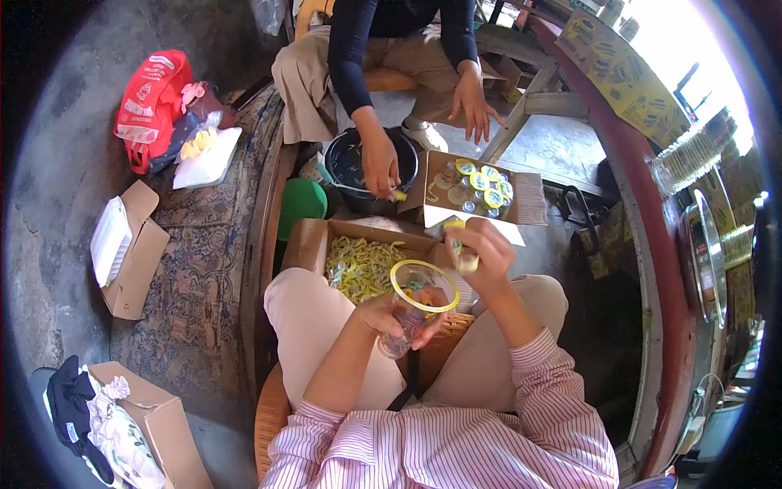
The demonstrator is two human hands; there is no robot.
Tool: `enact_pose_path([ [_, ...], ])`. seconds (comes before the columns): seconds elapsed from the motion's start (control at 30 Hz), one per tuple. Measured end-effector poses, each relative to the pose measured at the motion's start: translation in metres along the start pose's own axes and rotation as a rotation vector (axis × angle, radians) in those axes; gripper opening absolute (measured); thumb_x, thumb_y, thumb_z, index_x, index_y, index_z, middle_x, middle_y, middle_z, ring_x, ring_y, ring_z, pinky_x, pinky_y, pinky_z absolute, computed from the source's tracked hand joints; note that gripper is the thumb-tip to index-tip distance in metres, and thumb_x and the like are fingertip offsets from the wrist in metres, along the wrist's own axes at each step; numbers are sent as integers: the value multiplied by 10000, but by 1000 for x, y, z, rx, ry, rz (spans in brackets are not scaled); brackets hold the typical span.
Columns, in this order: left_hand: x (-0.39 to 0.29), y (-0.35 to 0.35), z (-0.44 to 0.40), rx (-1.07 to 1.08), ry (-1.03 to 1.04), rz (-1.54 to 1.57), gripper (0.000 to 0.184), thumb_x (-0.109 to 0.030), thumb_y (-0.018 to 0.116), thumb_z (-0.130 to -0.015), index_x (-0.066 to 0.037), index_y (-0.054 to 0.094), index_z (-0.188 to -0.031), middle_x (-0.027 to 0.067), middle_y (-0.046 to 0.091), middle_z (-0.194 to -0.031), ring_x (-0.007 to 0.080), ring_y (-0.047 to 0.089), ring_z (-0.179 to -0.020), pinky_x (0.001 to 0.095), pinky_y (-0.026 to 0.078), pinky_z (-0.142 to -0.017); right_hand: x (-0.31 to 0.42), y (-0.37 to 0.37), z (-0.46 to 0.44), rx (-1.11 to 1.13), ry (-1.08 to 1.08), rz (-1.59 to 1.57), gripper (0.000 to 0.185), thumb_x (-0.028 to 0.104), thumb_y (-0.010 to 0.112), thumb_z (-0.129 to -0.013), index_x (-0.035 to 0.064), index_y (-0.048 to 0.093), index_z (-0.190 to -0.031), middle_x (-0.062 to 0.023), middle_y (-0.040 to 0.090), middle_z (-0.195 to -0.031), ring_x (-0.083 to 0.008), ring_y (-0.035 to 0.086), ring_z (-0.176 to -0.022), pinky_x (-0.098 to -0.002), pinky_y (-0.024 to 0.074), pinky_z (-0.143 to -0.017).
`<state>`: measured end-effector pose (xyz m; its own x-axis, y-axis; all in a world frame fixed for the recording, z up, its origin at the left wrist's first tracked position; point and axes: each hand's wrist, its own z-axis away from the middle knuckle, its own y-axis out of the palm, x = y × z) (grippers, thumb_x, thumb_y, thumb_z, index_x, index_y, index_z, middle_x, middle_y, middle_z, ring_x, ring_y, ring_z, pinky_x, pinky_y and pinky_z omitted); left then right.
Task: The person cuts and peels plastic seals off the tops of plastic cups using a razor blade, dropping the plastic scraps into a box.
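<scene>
Your left hand (pixel 381 314) grips the clear, yellow-rimmed plastic cup (pixel 397 332); your right hand (pixel 486 248) pinches a blurred yellowish piece (pixel 467 261). Squeezing too hard could buckle the cup!

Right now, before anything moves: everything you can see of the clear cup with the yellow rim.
The cup looks like thin clear plastic: round body narrowing from a wide mouth, with a yellow ring round the rim. It is held tilted, mouth upward, base toward the lower left, over the wearer's lap. The left hand grips the body; nothing else visibly touches it. The right hand is near the rim, apart. Colors show through the walls; I can't tell contents or print.
</scene>
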<state>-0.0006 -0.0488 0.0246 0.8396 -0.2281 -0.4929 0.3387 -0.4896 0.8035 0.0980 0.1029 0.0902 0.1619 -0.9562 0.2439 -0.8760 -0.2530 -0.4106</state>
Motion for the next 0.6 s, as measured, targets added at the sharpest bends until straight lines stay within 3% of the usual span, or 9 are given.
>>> enact_pose_path([
  [0.13, -24, 1, 2, -25, 27, -251, 670, -157, 742, -611, -18, 392, -1165, 84, 538, -879, 166, 550, -772, 319, 445, -709, -24, 17, 26, 43, 249, 85, 199, -14, 699, -624, 2, 608, -800, -121, 595, -703, -254, 564, -574, -297, 444, -512],
  [0.27, -30, 1, 11, -199, 74, -432, 659, -89, 747, -601, -29, 414, -1167, 92, 556, -933, 147, 538, -779, 311, 446, -741, -51, 42, 89, 488, 502, -25, 169, -13, 559, -667, 23, 591, -829, -165, 604, -775, -337, 593, -703, -411, 469, -613],
  [0.3, -32, 1, 13, -259, 73, -490, 660, -93, 752, -598, -27, 420, -1164, 95, 557, -947, 144, 536, -783, 309, 445, -749, -53, 46, 101, 701, 651, -7, 187, -3, 529, -665, 32, 591, -837, -182, 608, -796, -363, 593, -746, -440, 476, -653],
  [0.53, -34, -7, 10, -384, 142, -759, 616, -81, 768, -587, -41, 476, -1127, 48, 521, -1056, 121, 506, -940, 267, 440, -804, -64, 71, 144, 1060, 598, 6, 307, -7, 567, -629, 27, 586, -933, -187, 615, -786, -359, 608, -767, -427, 500, -676],
  [0.6, -35, -9, 10, -402, 148, -802, 613, -61, 763, -589, -44, 475, -1130, 42, 511, -1075, 125, 500, -971, 276, 435, -828, -80, 84, 174, 1023, 453, -31, 606, 2, 616, -607, 33, 442, -1186, -195, 608, -872, -351, 609, -810, -417, 504, -678],
])
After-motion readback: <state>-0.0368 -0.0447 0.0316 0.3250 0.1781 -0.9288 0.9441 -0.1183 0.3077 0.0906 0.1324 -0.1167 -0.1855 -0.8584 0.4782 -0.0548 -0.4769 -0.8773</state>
